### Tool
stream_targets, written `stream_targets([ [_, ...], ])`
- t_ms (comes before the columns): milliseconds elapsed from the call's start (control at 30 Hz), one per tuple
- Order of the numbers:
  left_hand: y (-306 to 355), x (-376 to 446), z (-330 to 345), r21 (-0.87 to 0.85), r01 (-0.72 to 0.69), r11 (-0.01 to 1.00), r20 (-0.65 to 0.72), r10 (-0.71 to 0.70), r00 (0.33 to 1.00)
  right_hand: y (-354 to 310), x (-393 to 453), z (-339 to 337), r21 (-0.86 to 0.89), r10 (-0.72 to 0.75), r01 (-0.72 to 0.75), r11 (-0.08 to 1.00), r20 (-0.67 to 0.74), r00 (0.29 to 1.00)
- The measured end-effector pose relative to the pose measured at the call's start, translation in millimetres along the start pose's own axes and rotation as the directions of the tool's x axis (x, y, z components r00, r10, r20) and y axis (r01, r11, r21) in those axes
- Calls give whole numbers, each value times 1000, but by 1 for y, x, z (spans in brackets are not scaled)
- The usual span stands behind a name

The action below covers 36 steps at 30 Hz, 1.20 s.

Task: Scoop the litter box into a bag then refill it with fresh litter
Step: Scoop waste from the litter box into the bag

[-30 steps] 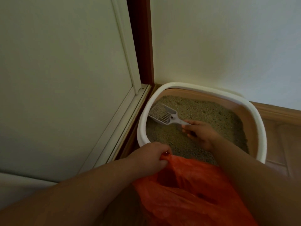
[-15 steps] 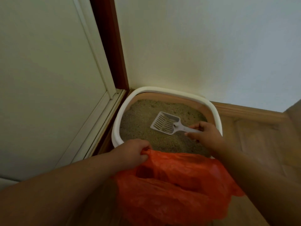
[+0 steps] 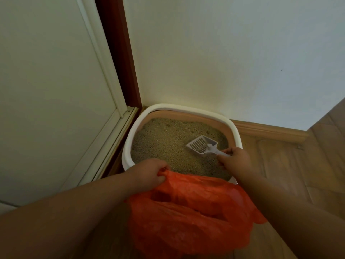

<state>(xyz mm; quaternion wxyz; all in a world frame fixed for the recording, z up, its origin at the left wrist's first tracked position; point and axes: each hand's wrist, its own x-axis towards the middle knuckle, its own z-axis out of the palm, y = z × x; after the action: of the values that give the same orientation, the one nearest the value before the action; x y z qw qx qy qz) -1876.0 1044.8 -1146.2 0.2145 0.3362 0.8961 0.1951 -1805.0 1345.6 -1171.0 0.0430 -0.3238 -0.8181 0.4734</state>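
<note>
**Now I Scoop, Slow and Low**

Right now my right hand (image 3: 236, 159) has its fingers curled around the handle of the white scoop (image 3: 202, 145). The slotted end of the scoop points away from that hand, and it sits just above the litter (image 3: 164, 144), or maybe just on it. I cannot tell which. It looks empty to me.

My left hand (image 3: 147, 174) pinches the top edge of the orange bag (image 3: 186, 212) and holds it up. The mouth of the bag is open just below and beside that hand. The bag hangs right next to the near rim of the litter box (image 3: 127, 143), between me and the box. The box itself sits in the corner, past both hands, and it is still full of sandy litter.

I think the step is to dig up a scoop and tip it into the bag. To do it well, I should push the scoop low under the litter, away from my right hand, then lift it flat. I should give it a small shake over the box, so the clean bits fall through the slots. Then I bring it back toward my left hand and tip it well inside the bag.

My left hand should pull the bag mouth wide and keep it close to the box. The bag is thin and floppy, so it could fold shut. If I go fast, litter could spill on the wood floor (image 3: 280, 165).
</note>
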Motion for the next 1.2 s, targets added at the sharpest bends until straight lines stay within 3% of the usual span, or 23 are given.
stream_targets([
  [233,-10,2,1,-31,-9,999,-36,8,999,-1,11,10,-28,125,-128,991,-83,989],
  [333,-13,4,2,-25,-6,1000,-38,5,999,10,20,18,-116,169,-176,978,-68,983],
  [500,-16,5,4,-18,-17,1000,-44,16,999,10,28,20,-290,142,-152,945,-55,988],
  [733,-19,5,3,-39,-39,999,-43,37,998,4,41,27,-331,179,-194,923,-75,981],
  [967,-22,7,7,-73,-45,996,-57,40,998,3,73,37,-327,110,-143,934,-118,987],
  [1200,-25,7,10,-97,-41,994,-54,35,998,1,86,28,-299,8,-14,954,-21,1000],
])
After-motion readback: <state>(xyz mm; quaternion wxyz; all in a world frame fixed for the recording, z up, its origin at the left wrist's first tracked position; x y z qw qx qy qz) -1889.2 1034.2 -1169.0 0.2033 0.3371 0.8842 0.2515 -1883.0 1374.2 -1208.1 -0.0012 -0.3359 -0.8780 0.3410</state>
